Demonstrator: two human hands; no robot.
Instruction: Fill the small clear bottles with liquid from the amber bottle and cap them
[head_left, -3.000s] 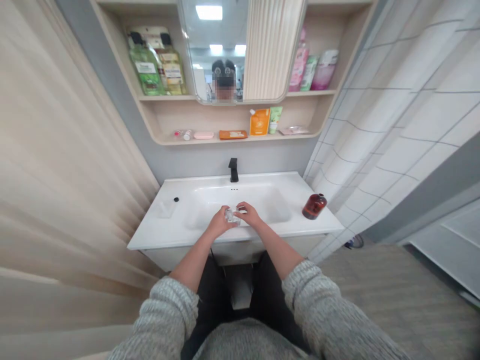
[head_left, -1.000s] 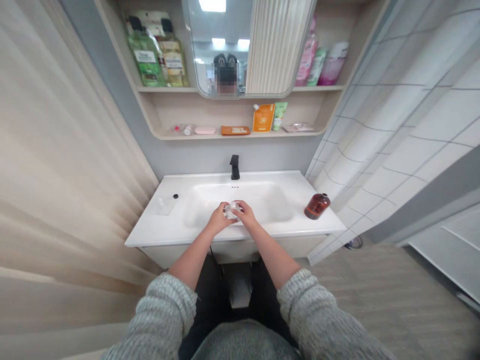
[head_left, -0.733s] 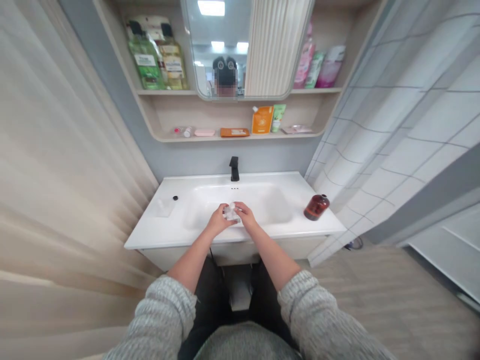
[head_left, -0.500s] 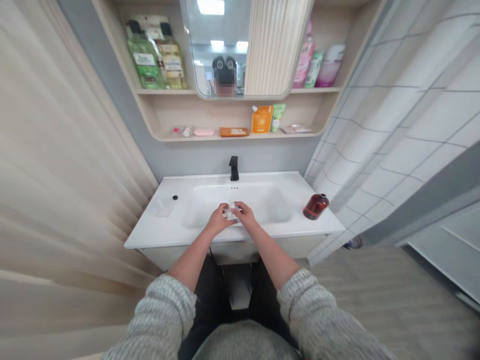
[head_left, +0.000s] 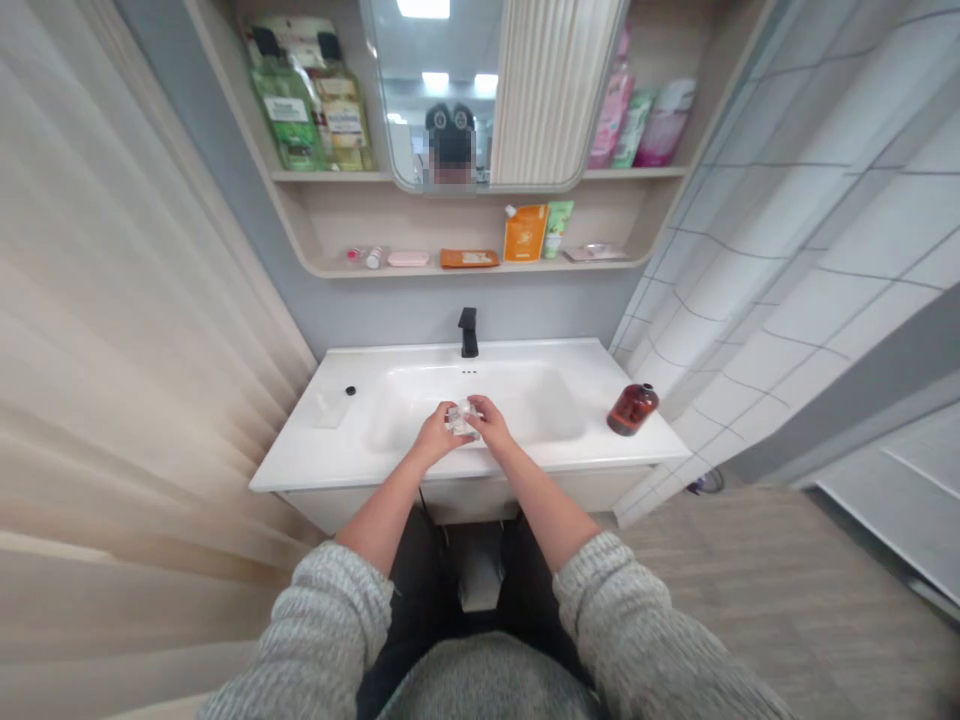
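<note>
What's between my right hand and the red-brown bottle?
Between your right hand and the red-brown bottle lie the sink basin's right part and some white countertop, seen in the head view.

A glossy, smooth white basin sits beneath a matt black faucet, beside a translucent, shiny amber bottle and a clear, glossy object. Rough grey knit sleeves contrast with the pale, wood-look shelf and the reflective mirror.

Grey wall, pale curtain, wood-look floor.
</note>
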